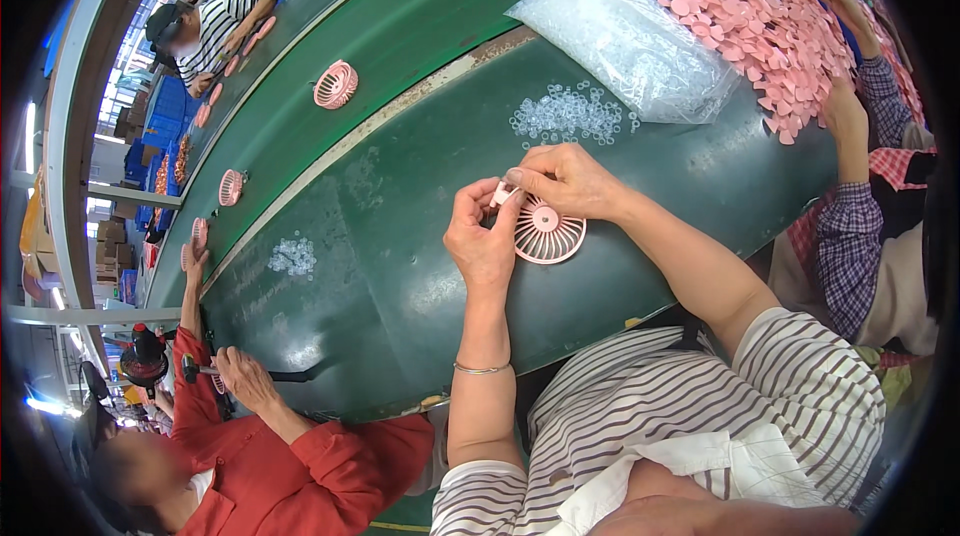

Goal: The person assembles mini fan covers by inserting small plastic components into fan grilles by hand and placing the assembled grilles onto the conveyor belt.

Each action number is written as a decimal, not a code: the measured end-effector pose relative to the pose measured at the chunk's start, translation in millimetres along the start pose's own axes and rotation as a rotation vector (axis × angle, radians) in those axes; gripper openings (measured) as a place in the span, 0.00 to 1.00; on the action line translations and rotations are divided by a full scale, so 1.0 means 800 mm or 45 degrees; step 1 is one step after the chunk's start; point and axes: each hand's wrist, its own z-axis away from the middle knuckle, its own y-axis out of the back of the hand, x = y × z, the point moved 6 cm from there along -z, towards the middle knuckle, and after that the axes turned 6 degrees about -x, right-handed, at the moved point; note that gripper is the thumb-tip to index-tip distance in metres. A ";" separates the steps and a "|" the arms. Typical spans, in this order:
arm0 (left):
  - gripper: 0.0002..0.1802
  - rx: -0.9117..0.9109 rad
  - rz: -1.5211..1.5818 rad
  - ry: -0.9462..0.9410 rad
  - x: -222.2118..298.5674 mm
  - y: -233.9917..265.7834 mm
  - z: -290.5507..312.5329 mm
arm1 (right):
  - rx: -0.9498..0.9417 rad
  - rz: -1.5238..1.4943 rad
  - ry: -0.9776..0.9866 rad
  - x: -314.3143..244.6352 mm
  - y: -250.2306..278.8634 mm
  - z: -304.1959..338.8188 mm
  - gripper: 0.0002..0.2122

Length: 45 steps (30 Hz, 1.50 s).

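In front of me, a round pink fan grille (550,233) with thin radial ribs sits just above or on the green worktable. My left hand (481,241) is closed at its left side, thumb and fingers around a small pink piece (503,194) that looks like the fan's neck. Over the grille's upper edge reaches my right hand (572,182), its thumb and finger pinched at the top of that piece. Whatever lies between those right fingertips is hidden or too small to name. Beyond my hands lies a heap of small clear rings (568,116).
A clear plastic bag (630,46) and a pile of pink fan blades (770,46) lie at far right, beside a co-worker's checked sleeve (850,246). Pink grilles (336,84) lie on the green conveyor (420,31). At left, a red-sleeved person's hand (247,379) holds a dark tool near more rings (293,256).
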 end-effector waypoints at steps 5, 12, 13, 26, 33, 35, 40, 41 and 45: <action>0.13 0.015 -0.035 -0.023 -0.001 0.001 -0.003 | 0.031 -0.017 0.067 -0.004 0.001 0.002 0.13; 0.13 -0.029 -0.077 0.026 -0.008 0.000 -0.004 | 0.112 0.373 0.493 -0.037 0.002 0.012 0.09; 0.13 -0.038 -0.076 0.029 -0.008 -0.002 -0.004 | 0.061 0.152 0.307 -0.018 0.003 0.007 0.09; 0.14 -0.037 -0.070 -0.008 -0.009 -0.002 -0.005 | 0.152 -0.083 0.124 0.002 0.005 0.003 0.13; 0.12 0.298 0.036 0.054 -0.022 0.059 0.003 | 0.363 -0.314 -0.314 0.049 0.011 0.001 0.14; 0.11 0.459 0.345 0.176 -0.026 0.084 0.003 | 0.439 0.073 -0.243 0.061 0.010 0.007 0.08; 0.12 0.322 0.369 0.212 -0.024 0.055 -0.067 | 0.445 0.660 -0.067 0.051 -0.010 0.014 0.07; 0.11 0.167 0.407 0.239 -0.025 0.024 -0.078 | 0.441 0.653 -0.059 0.049 -0.017 0.018 0.07; 0.15 -0.271 0.477 0.358 -0.037 -0.147 -0.075 | 0.331 0.883 -0.373 0.099 -0.038 0.061 0.08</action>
